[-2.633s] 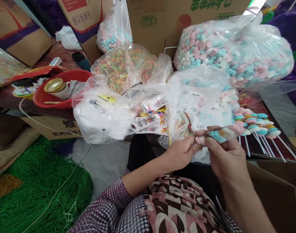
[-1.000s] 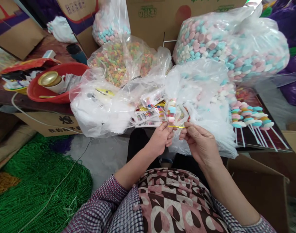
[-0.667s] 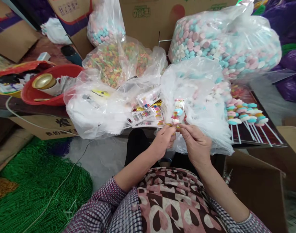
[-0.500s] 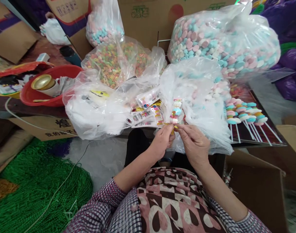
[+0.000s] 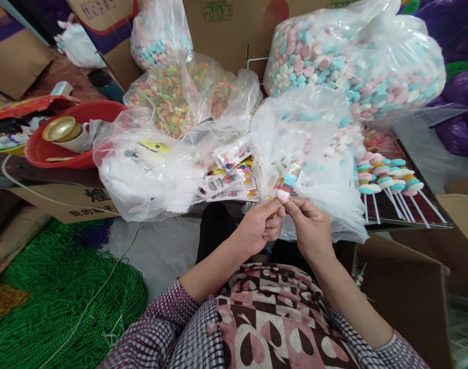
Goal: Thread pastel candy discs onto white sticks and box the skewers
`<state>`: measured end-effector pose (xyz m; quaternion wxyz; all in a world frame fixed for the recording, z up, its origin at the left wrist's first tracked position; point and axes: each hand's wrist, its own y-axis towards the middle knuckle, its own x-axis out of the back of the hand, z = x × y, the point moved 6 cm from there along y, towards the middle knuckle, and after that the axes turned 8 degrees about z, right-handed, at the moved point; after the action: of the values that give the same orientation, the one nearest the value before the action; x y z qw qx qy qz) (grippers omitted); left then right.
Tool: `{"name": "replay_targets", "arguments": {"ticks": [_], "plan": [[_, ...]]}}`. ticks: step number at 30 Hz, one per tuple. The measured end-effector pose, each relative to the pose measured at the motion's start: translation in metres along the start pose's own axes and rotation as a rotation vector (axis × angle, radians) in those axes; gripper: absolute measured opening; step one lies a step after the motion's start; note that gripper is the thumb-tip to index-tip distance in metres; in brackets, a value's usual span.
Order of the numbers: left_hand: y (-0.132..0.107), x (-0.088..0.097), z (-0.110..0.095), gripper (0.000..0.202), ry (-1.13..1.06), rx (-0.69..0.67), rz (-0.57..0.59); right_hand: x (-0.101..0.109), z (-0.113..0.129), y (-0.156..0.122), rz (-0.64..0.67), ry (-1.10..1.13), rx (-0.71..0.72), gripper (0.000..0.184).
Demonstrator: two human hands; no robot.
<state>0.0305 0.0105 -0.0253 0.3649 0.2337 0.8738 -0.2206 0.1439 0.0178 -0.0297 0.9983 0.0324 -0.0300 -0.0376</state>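
A marshmallow skewer [image 5: 289, 179] in a clear printed wrapper leans up and to the right from between my hands. My left hand [image 5: 261, 225] is closed in a pinch at its lower end. A gold twist tie [image 5: 273, 206] sticks out by the left fingertips. My right hand [image 5: 310, 225] pinches the same gathered end from the other side; whether it also grips the tie is hidden. Behind the left hand lie printed wrappers [image 5: 234, 183] with more gold ties. A white plastic bag [image 5: 322, 200] spreads under and behind the right hand.
Finished-looking marshmallow skewers [image 5: 387, 177] lie at the table's right end. Large bags of marshmallows [image 5: 357, 66] and gummy candies [image 5: 203, 92] stand behind. At left is a red basin [image 5: 34, 148]. An open cardboard box [image 5: 406, 302] sits low right, green cords [image 5: 84, 297] low left.
The skewer has tilted from upright to leaning right. The gold tie, stretched between both hands before, now shows its ends at the left fingers. My hands have come closer together.
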Motion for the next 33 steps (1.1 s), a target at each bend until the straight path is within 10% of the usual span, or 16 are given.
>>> {"name": "replay_targets", "arguments": {"ticks": [13,19,24,33], "plan": [[-0.011,-0.024,0.012,0.038,-0.271,0.3,0.33,-0.017,0.006,-0.001,0.542,0.414,-0.183,0.03],[-0.004,-0.024,0.016,0.035,-0.271,0.227,0.264,-0.005,-0.005,0.004,0.199,0.347,-0.129,0.026],[0.0,-0.014,0.012,0.041,-0.13,0.093,-0.04,0.005,0.014,0.001,-0.013,-0.134,0.193,0.019],[0.007,0.006,0.002,0.049,0.265,-0.186,-0.202,0.002,0.03,-0.001,0.03,-0.33,0.387,0.01]]}}
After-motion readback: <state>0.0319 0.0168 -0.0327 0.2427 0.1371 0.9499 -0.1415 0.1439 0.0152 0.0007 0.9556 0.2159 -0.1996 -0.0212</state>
